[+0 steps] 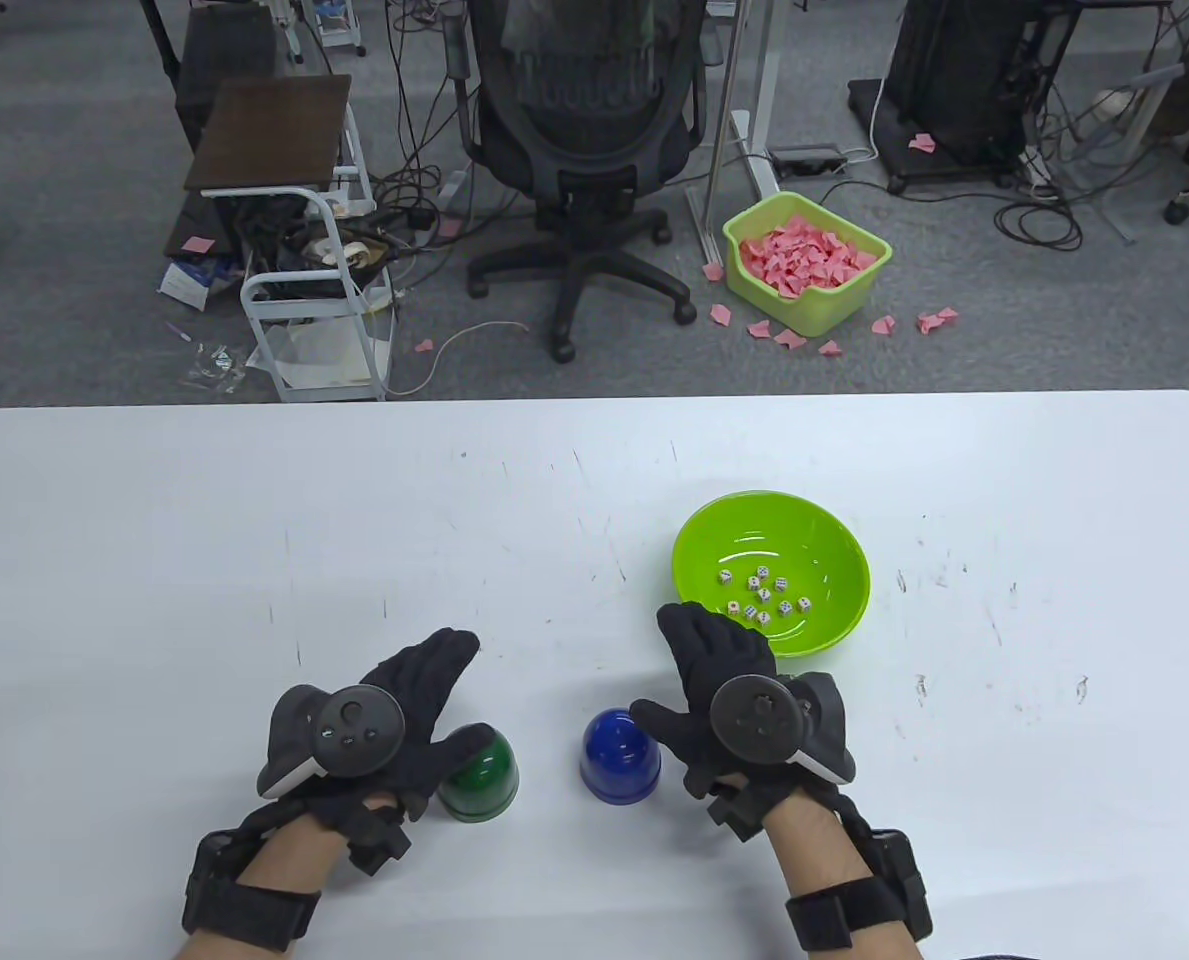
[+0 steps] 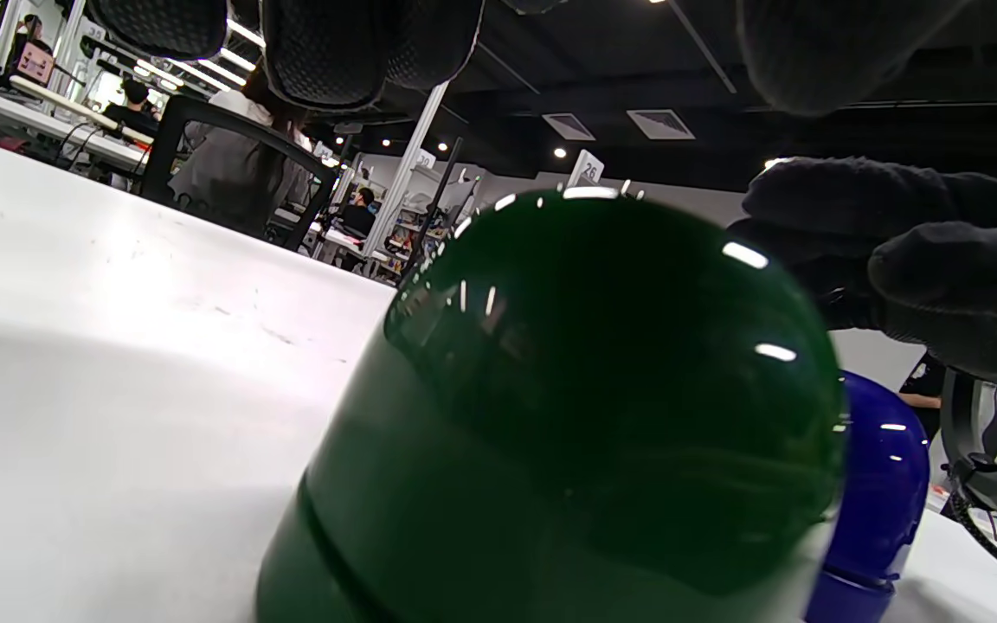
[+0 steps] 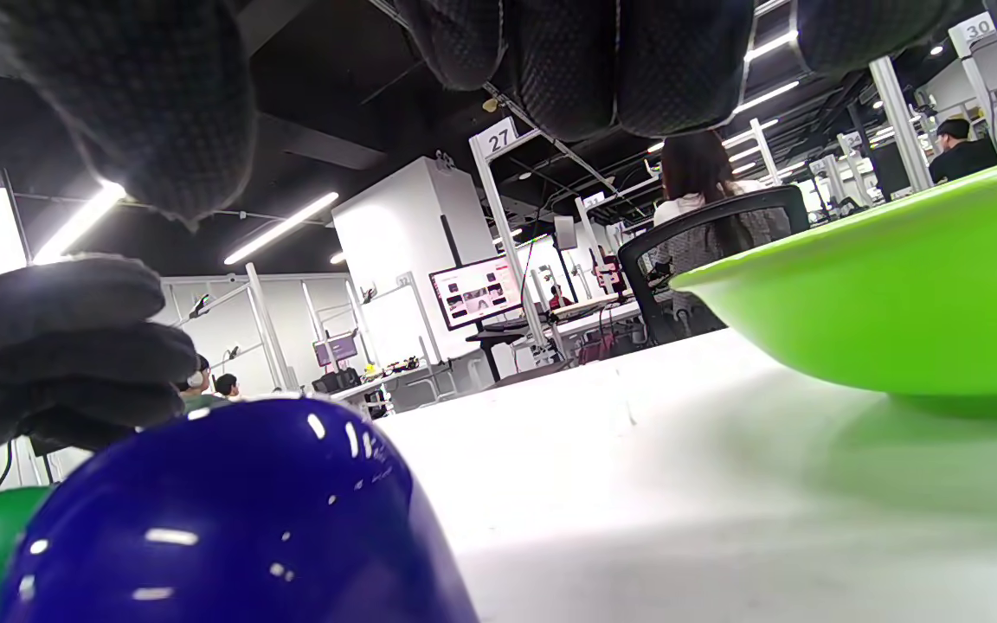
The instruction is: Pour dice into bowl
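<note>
Bowl [image 1: 834,560]: holds the dice [image 1: 762,593].
Left hand [image 1: 374,730]: fingers spread, above the green cup [image 1: 481,775].
Right hand [image 1: 734,690]: fingers spread, beside the blue cup [image 1: 616,757].

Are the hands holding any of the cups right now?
No. Both hands are open above the table; the green cup and blue cup stand upside down, neither one gripped.

This is an open-plan lab or tech office. A black mesh swivel chair [image 1: 579,150] stands on grey carpet among tangled black cables [image 1: 1039,215]. Numbered white station signs [image 3: 498,137] hang over rows of desks with lit monitors [image 3: 475,292], where seated people [image 2: 243,169] work under strip lights.
</note>
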